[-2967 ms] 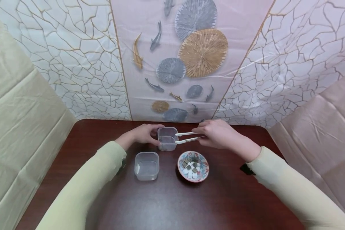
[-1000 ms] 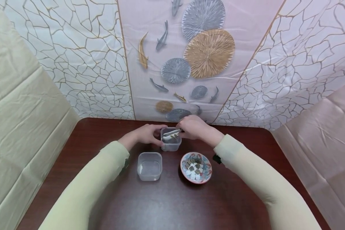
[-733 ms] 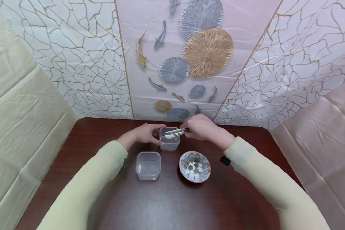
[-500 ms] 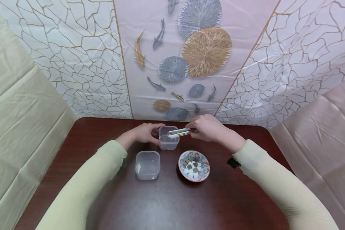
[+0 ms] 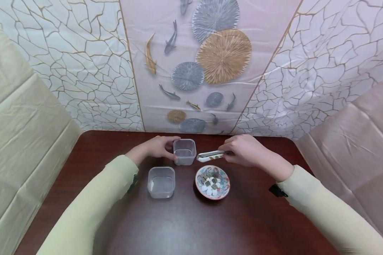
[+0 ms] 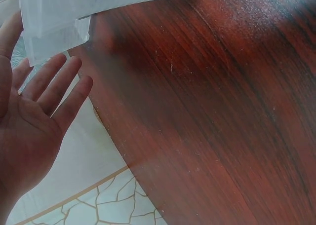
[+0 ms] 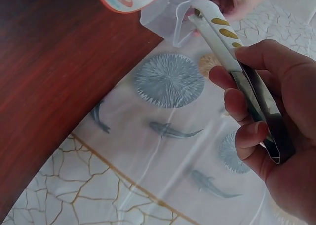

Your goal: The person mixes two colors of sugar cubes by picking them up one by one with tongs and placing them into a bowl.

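My left hand holds the far clear plastic container at its left side, thumb at the front corner and index finger at the back. In the left wrist view, the other fingers extend loosely beside it. My right hand grips metal tongs with white, gold-patterned ends. Their two ends lie close together, just right of that container and behind the patterned bowl; nothing shows between them. Small white and dark square pieces lie in the bowl.
A second clear plastic container stands nearer on the left, with a small white piece visible at its left side. The dark wooden table ends at a cloth backdrop with fish and leaf prints.
The tongs, apart at the far container's right rim at first, dipped inside it, then came out and moved right with their ends together. My left hand has stayed at the container.
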`<state>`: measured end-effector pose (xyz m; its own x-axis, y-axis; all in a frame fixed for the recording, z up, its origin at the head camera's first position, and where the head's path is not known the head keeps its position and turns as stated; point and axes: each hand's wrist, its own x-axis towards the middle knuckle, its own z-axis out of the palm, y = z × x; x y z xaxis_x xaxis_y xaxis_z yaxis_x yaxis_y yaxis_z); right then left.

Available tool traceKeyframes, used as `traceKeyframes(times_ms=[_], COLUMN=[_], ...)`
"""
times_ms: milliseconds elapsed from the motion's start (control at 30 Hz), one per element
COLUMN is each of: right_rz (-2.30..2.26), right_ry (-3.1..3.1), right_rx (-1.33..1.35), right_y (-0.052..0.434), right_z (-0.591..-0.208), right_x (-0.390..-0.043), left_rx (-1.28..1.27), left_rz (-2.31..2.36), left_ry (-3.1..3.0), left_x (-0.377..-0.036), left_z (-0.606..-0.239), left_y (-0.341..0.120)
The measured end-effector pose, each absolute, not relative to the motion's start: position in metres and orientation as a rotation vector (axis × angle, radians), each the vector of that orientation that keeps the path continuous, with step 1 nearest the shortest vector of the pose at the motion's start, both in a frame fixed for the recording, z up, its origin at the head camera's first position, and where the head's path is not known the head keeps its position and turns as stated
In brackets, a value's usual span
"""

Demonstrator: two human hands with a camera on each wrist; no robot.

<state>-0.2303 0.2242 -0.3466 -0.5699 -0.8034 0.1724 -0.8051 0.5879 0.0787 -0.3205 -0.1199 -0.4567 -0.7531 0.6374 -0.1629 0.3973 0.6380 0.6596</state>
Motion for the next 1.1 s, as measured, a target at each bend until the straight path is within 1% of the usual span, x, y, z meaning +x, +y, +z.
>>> traceKeyframes(times_ms=[533, 800, 1100], right_rz=[0.008, -0.001, -0.015], right_ry=[-2.681, -2.709, -2.749], right_rx=[1.416, 1.417, 1.388], right_y=[0.251, 0.255, 0.255], right_z=[-0.354, -0.359, -0.357], right_x=[-0.199, -0.194, -0.191], left_rx=[0.838, 0.823, 0.814], left_rz=[0.878, 0.868, 0.874], left_ry=[2.476, 2.470, 2.459], left_x=[-0.318, -0.318, -0.318], left_z=[-0.451, -0.450, -0.454], left_y=[-0.124, -0.123, -0.121])
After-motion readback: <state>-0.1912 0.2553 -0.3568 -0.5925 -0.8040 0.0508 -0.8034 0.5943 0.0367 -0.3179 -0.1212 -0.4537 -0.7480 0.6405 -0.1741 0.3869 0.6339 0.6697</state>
